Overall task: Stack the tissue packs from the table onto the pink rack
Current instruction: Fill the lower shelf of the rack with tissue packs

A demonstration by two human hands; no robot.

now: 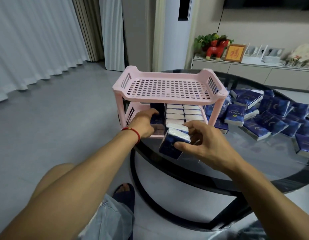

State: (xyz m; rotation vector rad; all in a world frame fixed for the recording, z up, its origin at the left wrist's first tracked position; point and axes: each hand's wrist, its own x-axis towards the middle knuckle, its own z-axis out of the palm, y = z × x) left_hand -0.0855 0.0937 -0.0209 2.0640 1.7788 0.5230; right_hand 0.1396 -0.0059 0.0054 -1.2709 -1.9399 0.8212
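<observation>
Nearest the camera, the right hand (pixel 200 146) grips a dark blue plastic-wrapped tissue pack with a white end (pixel 172 144) just in front of the two-tier pink plastic rack (pixel 167 87). The thumb lies across the pack's blue front face and the curled fingers wrap its far side, so the pack sits tilted between thumb and fingers, its white end up and toward the rack's lower tier. The left hand (pixel 144 121), with a red cord bracelet (pixel 132 132) at the wrist, reaches into the left part of the lower tier; its fingers curl against an upright dark blue pack (pixel 156 110) there, though whether they clasp it or only press it cannot be told. To the right of that pack, inside the lower tier, two rows of packs with white ends showing (pixel 184 112) stand side by side. The rack's upper tier holds nothing. The rack stands on the left edge of a round dark glass table (pixel 236 161). To the right of the rack, a loose heap of dark blue tissue packs (pixel 271 116) lies on the table.
</observation>
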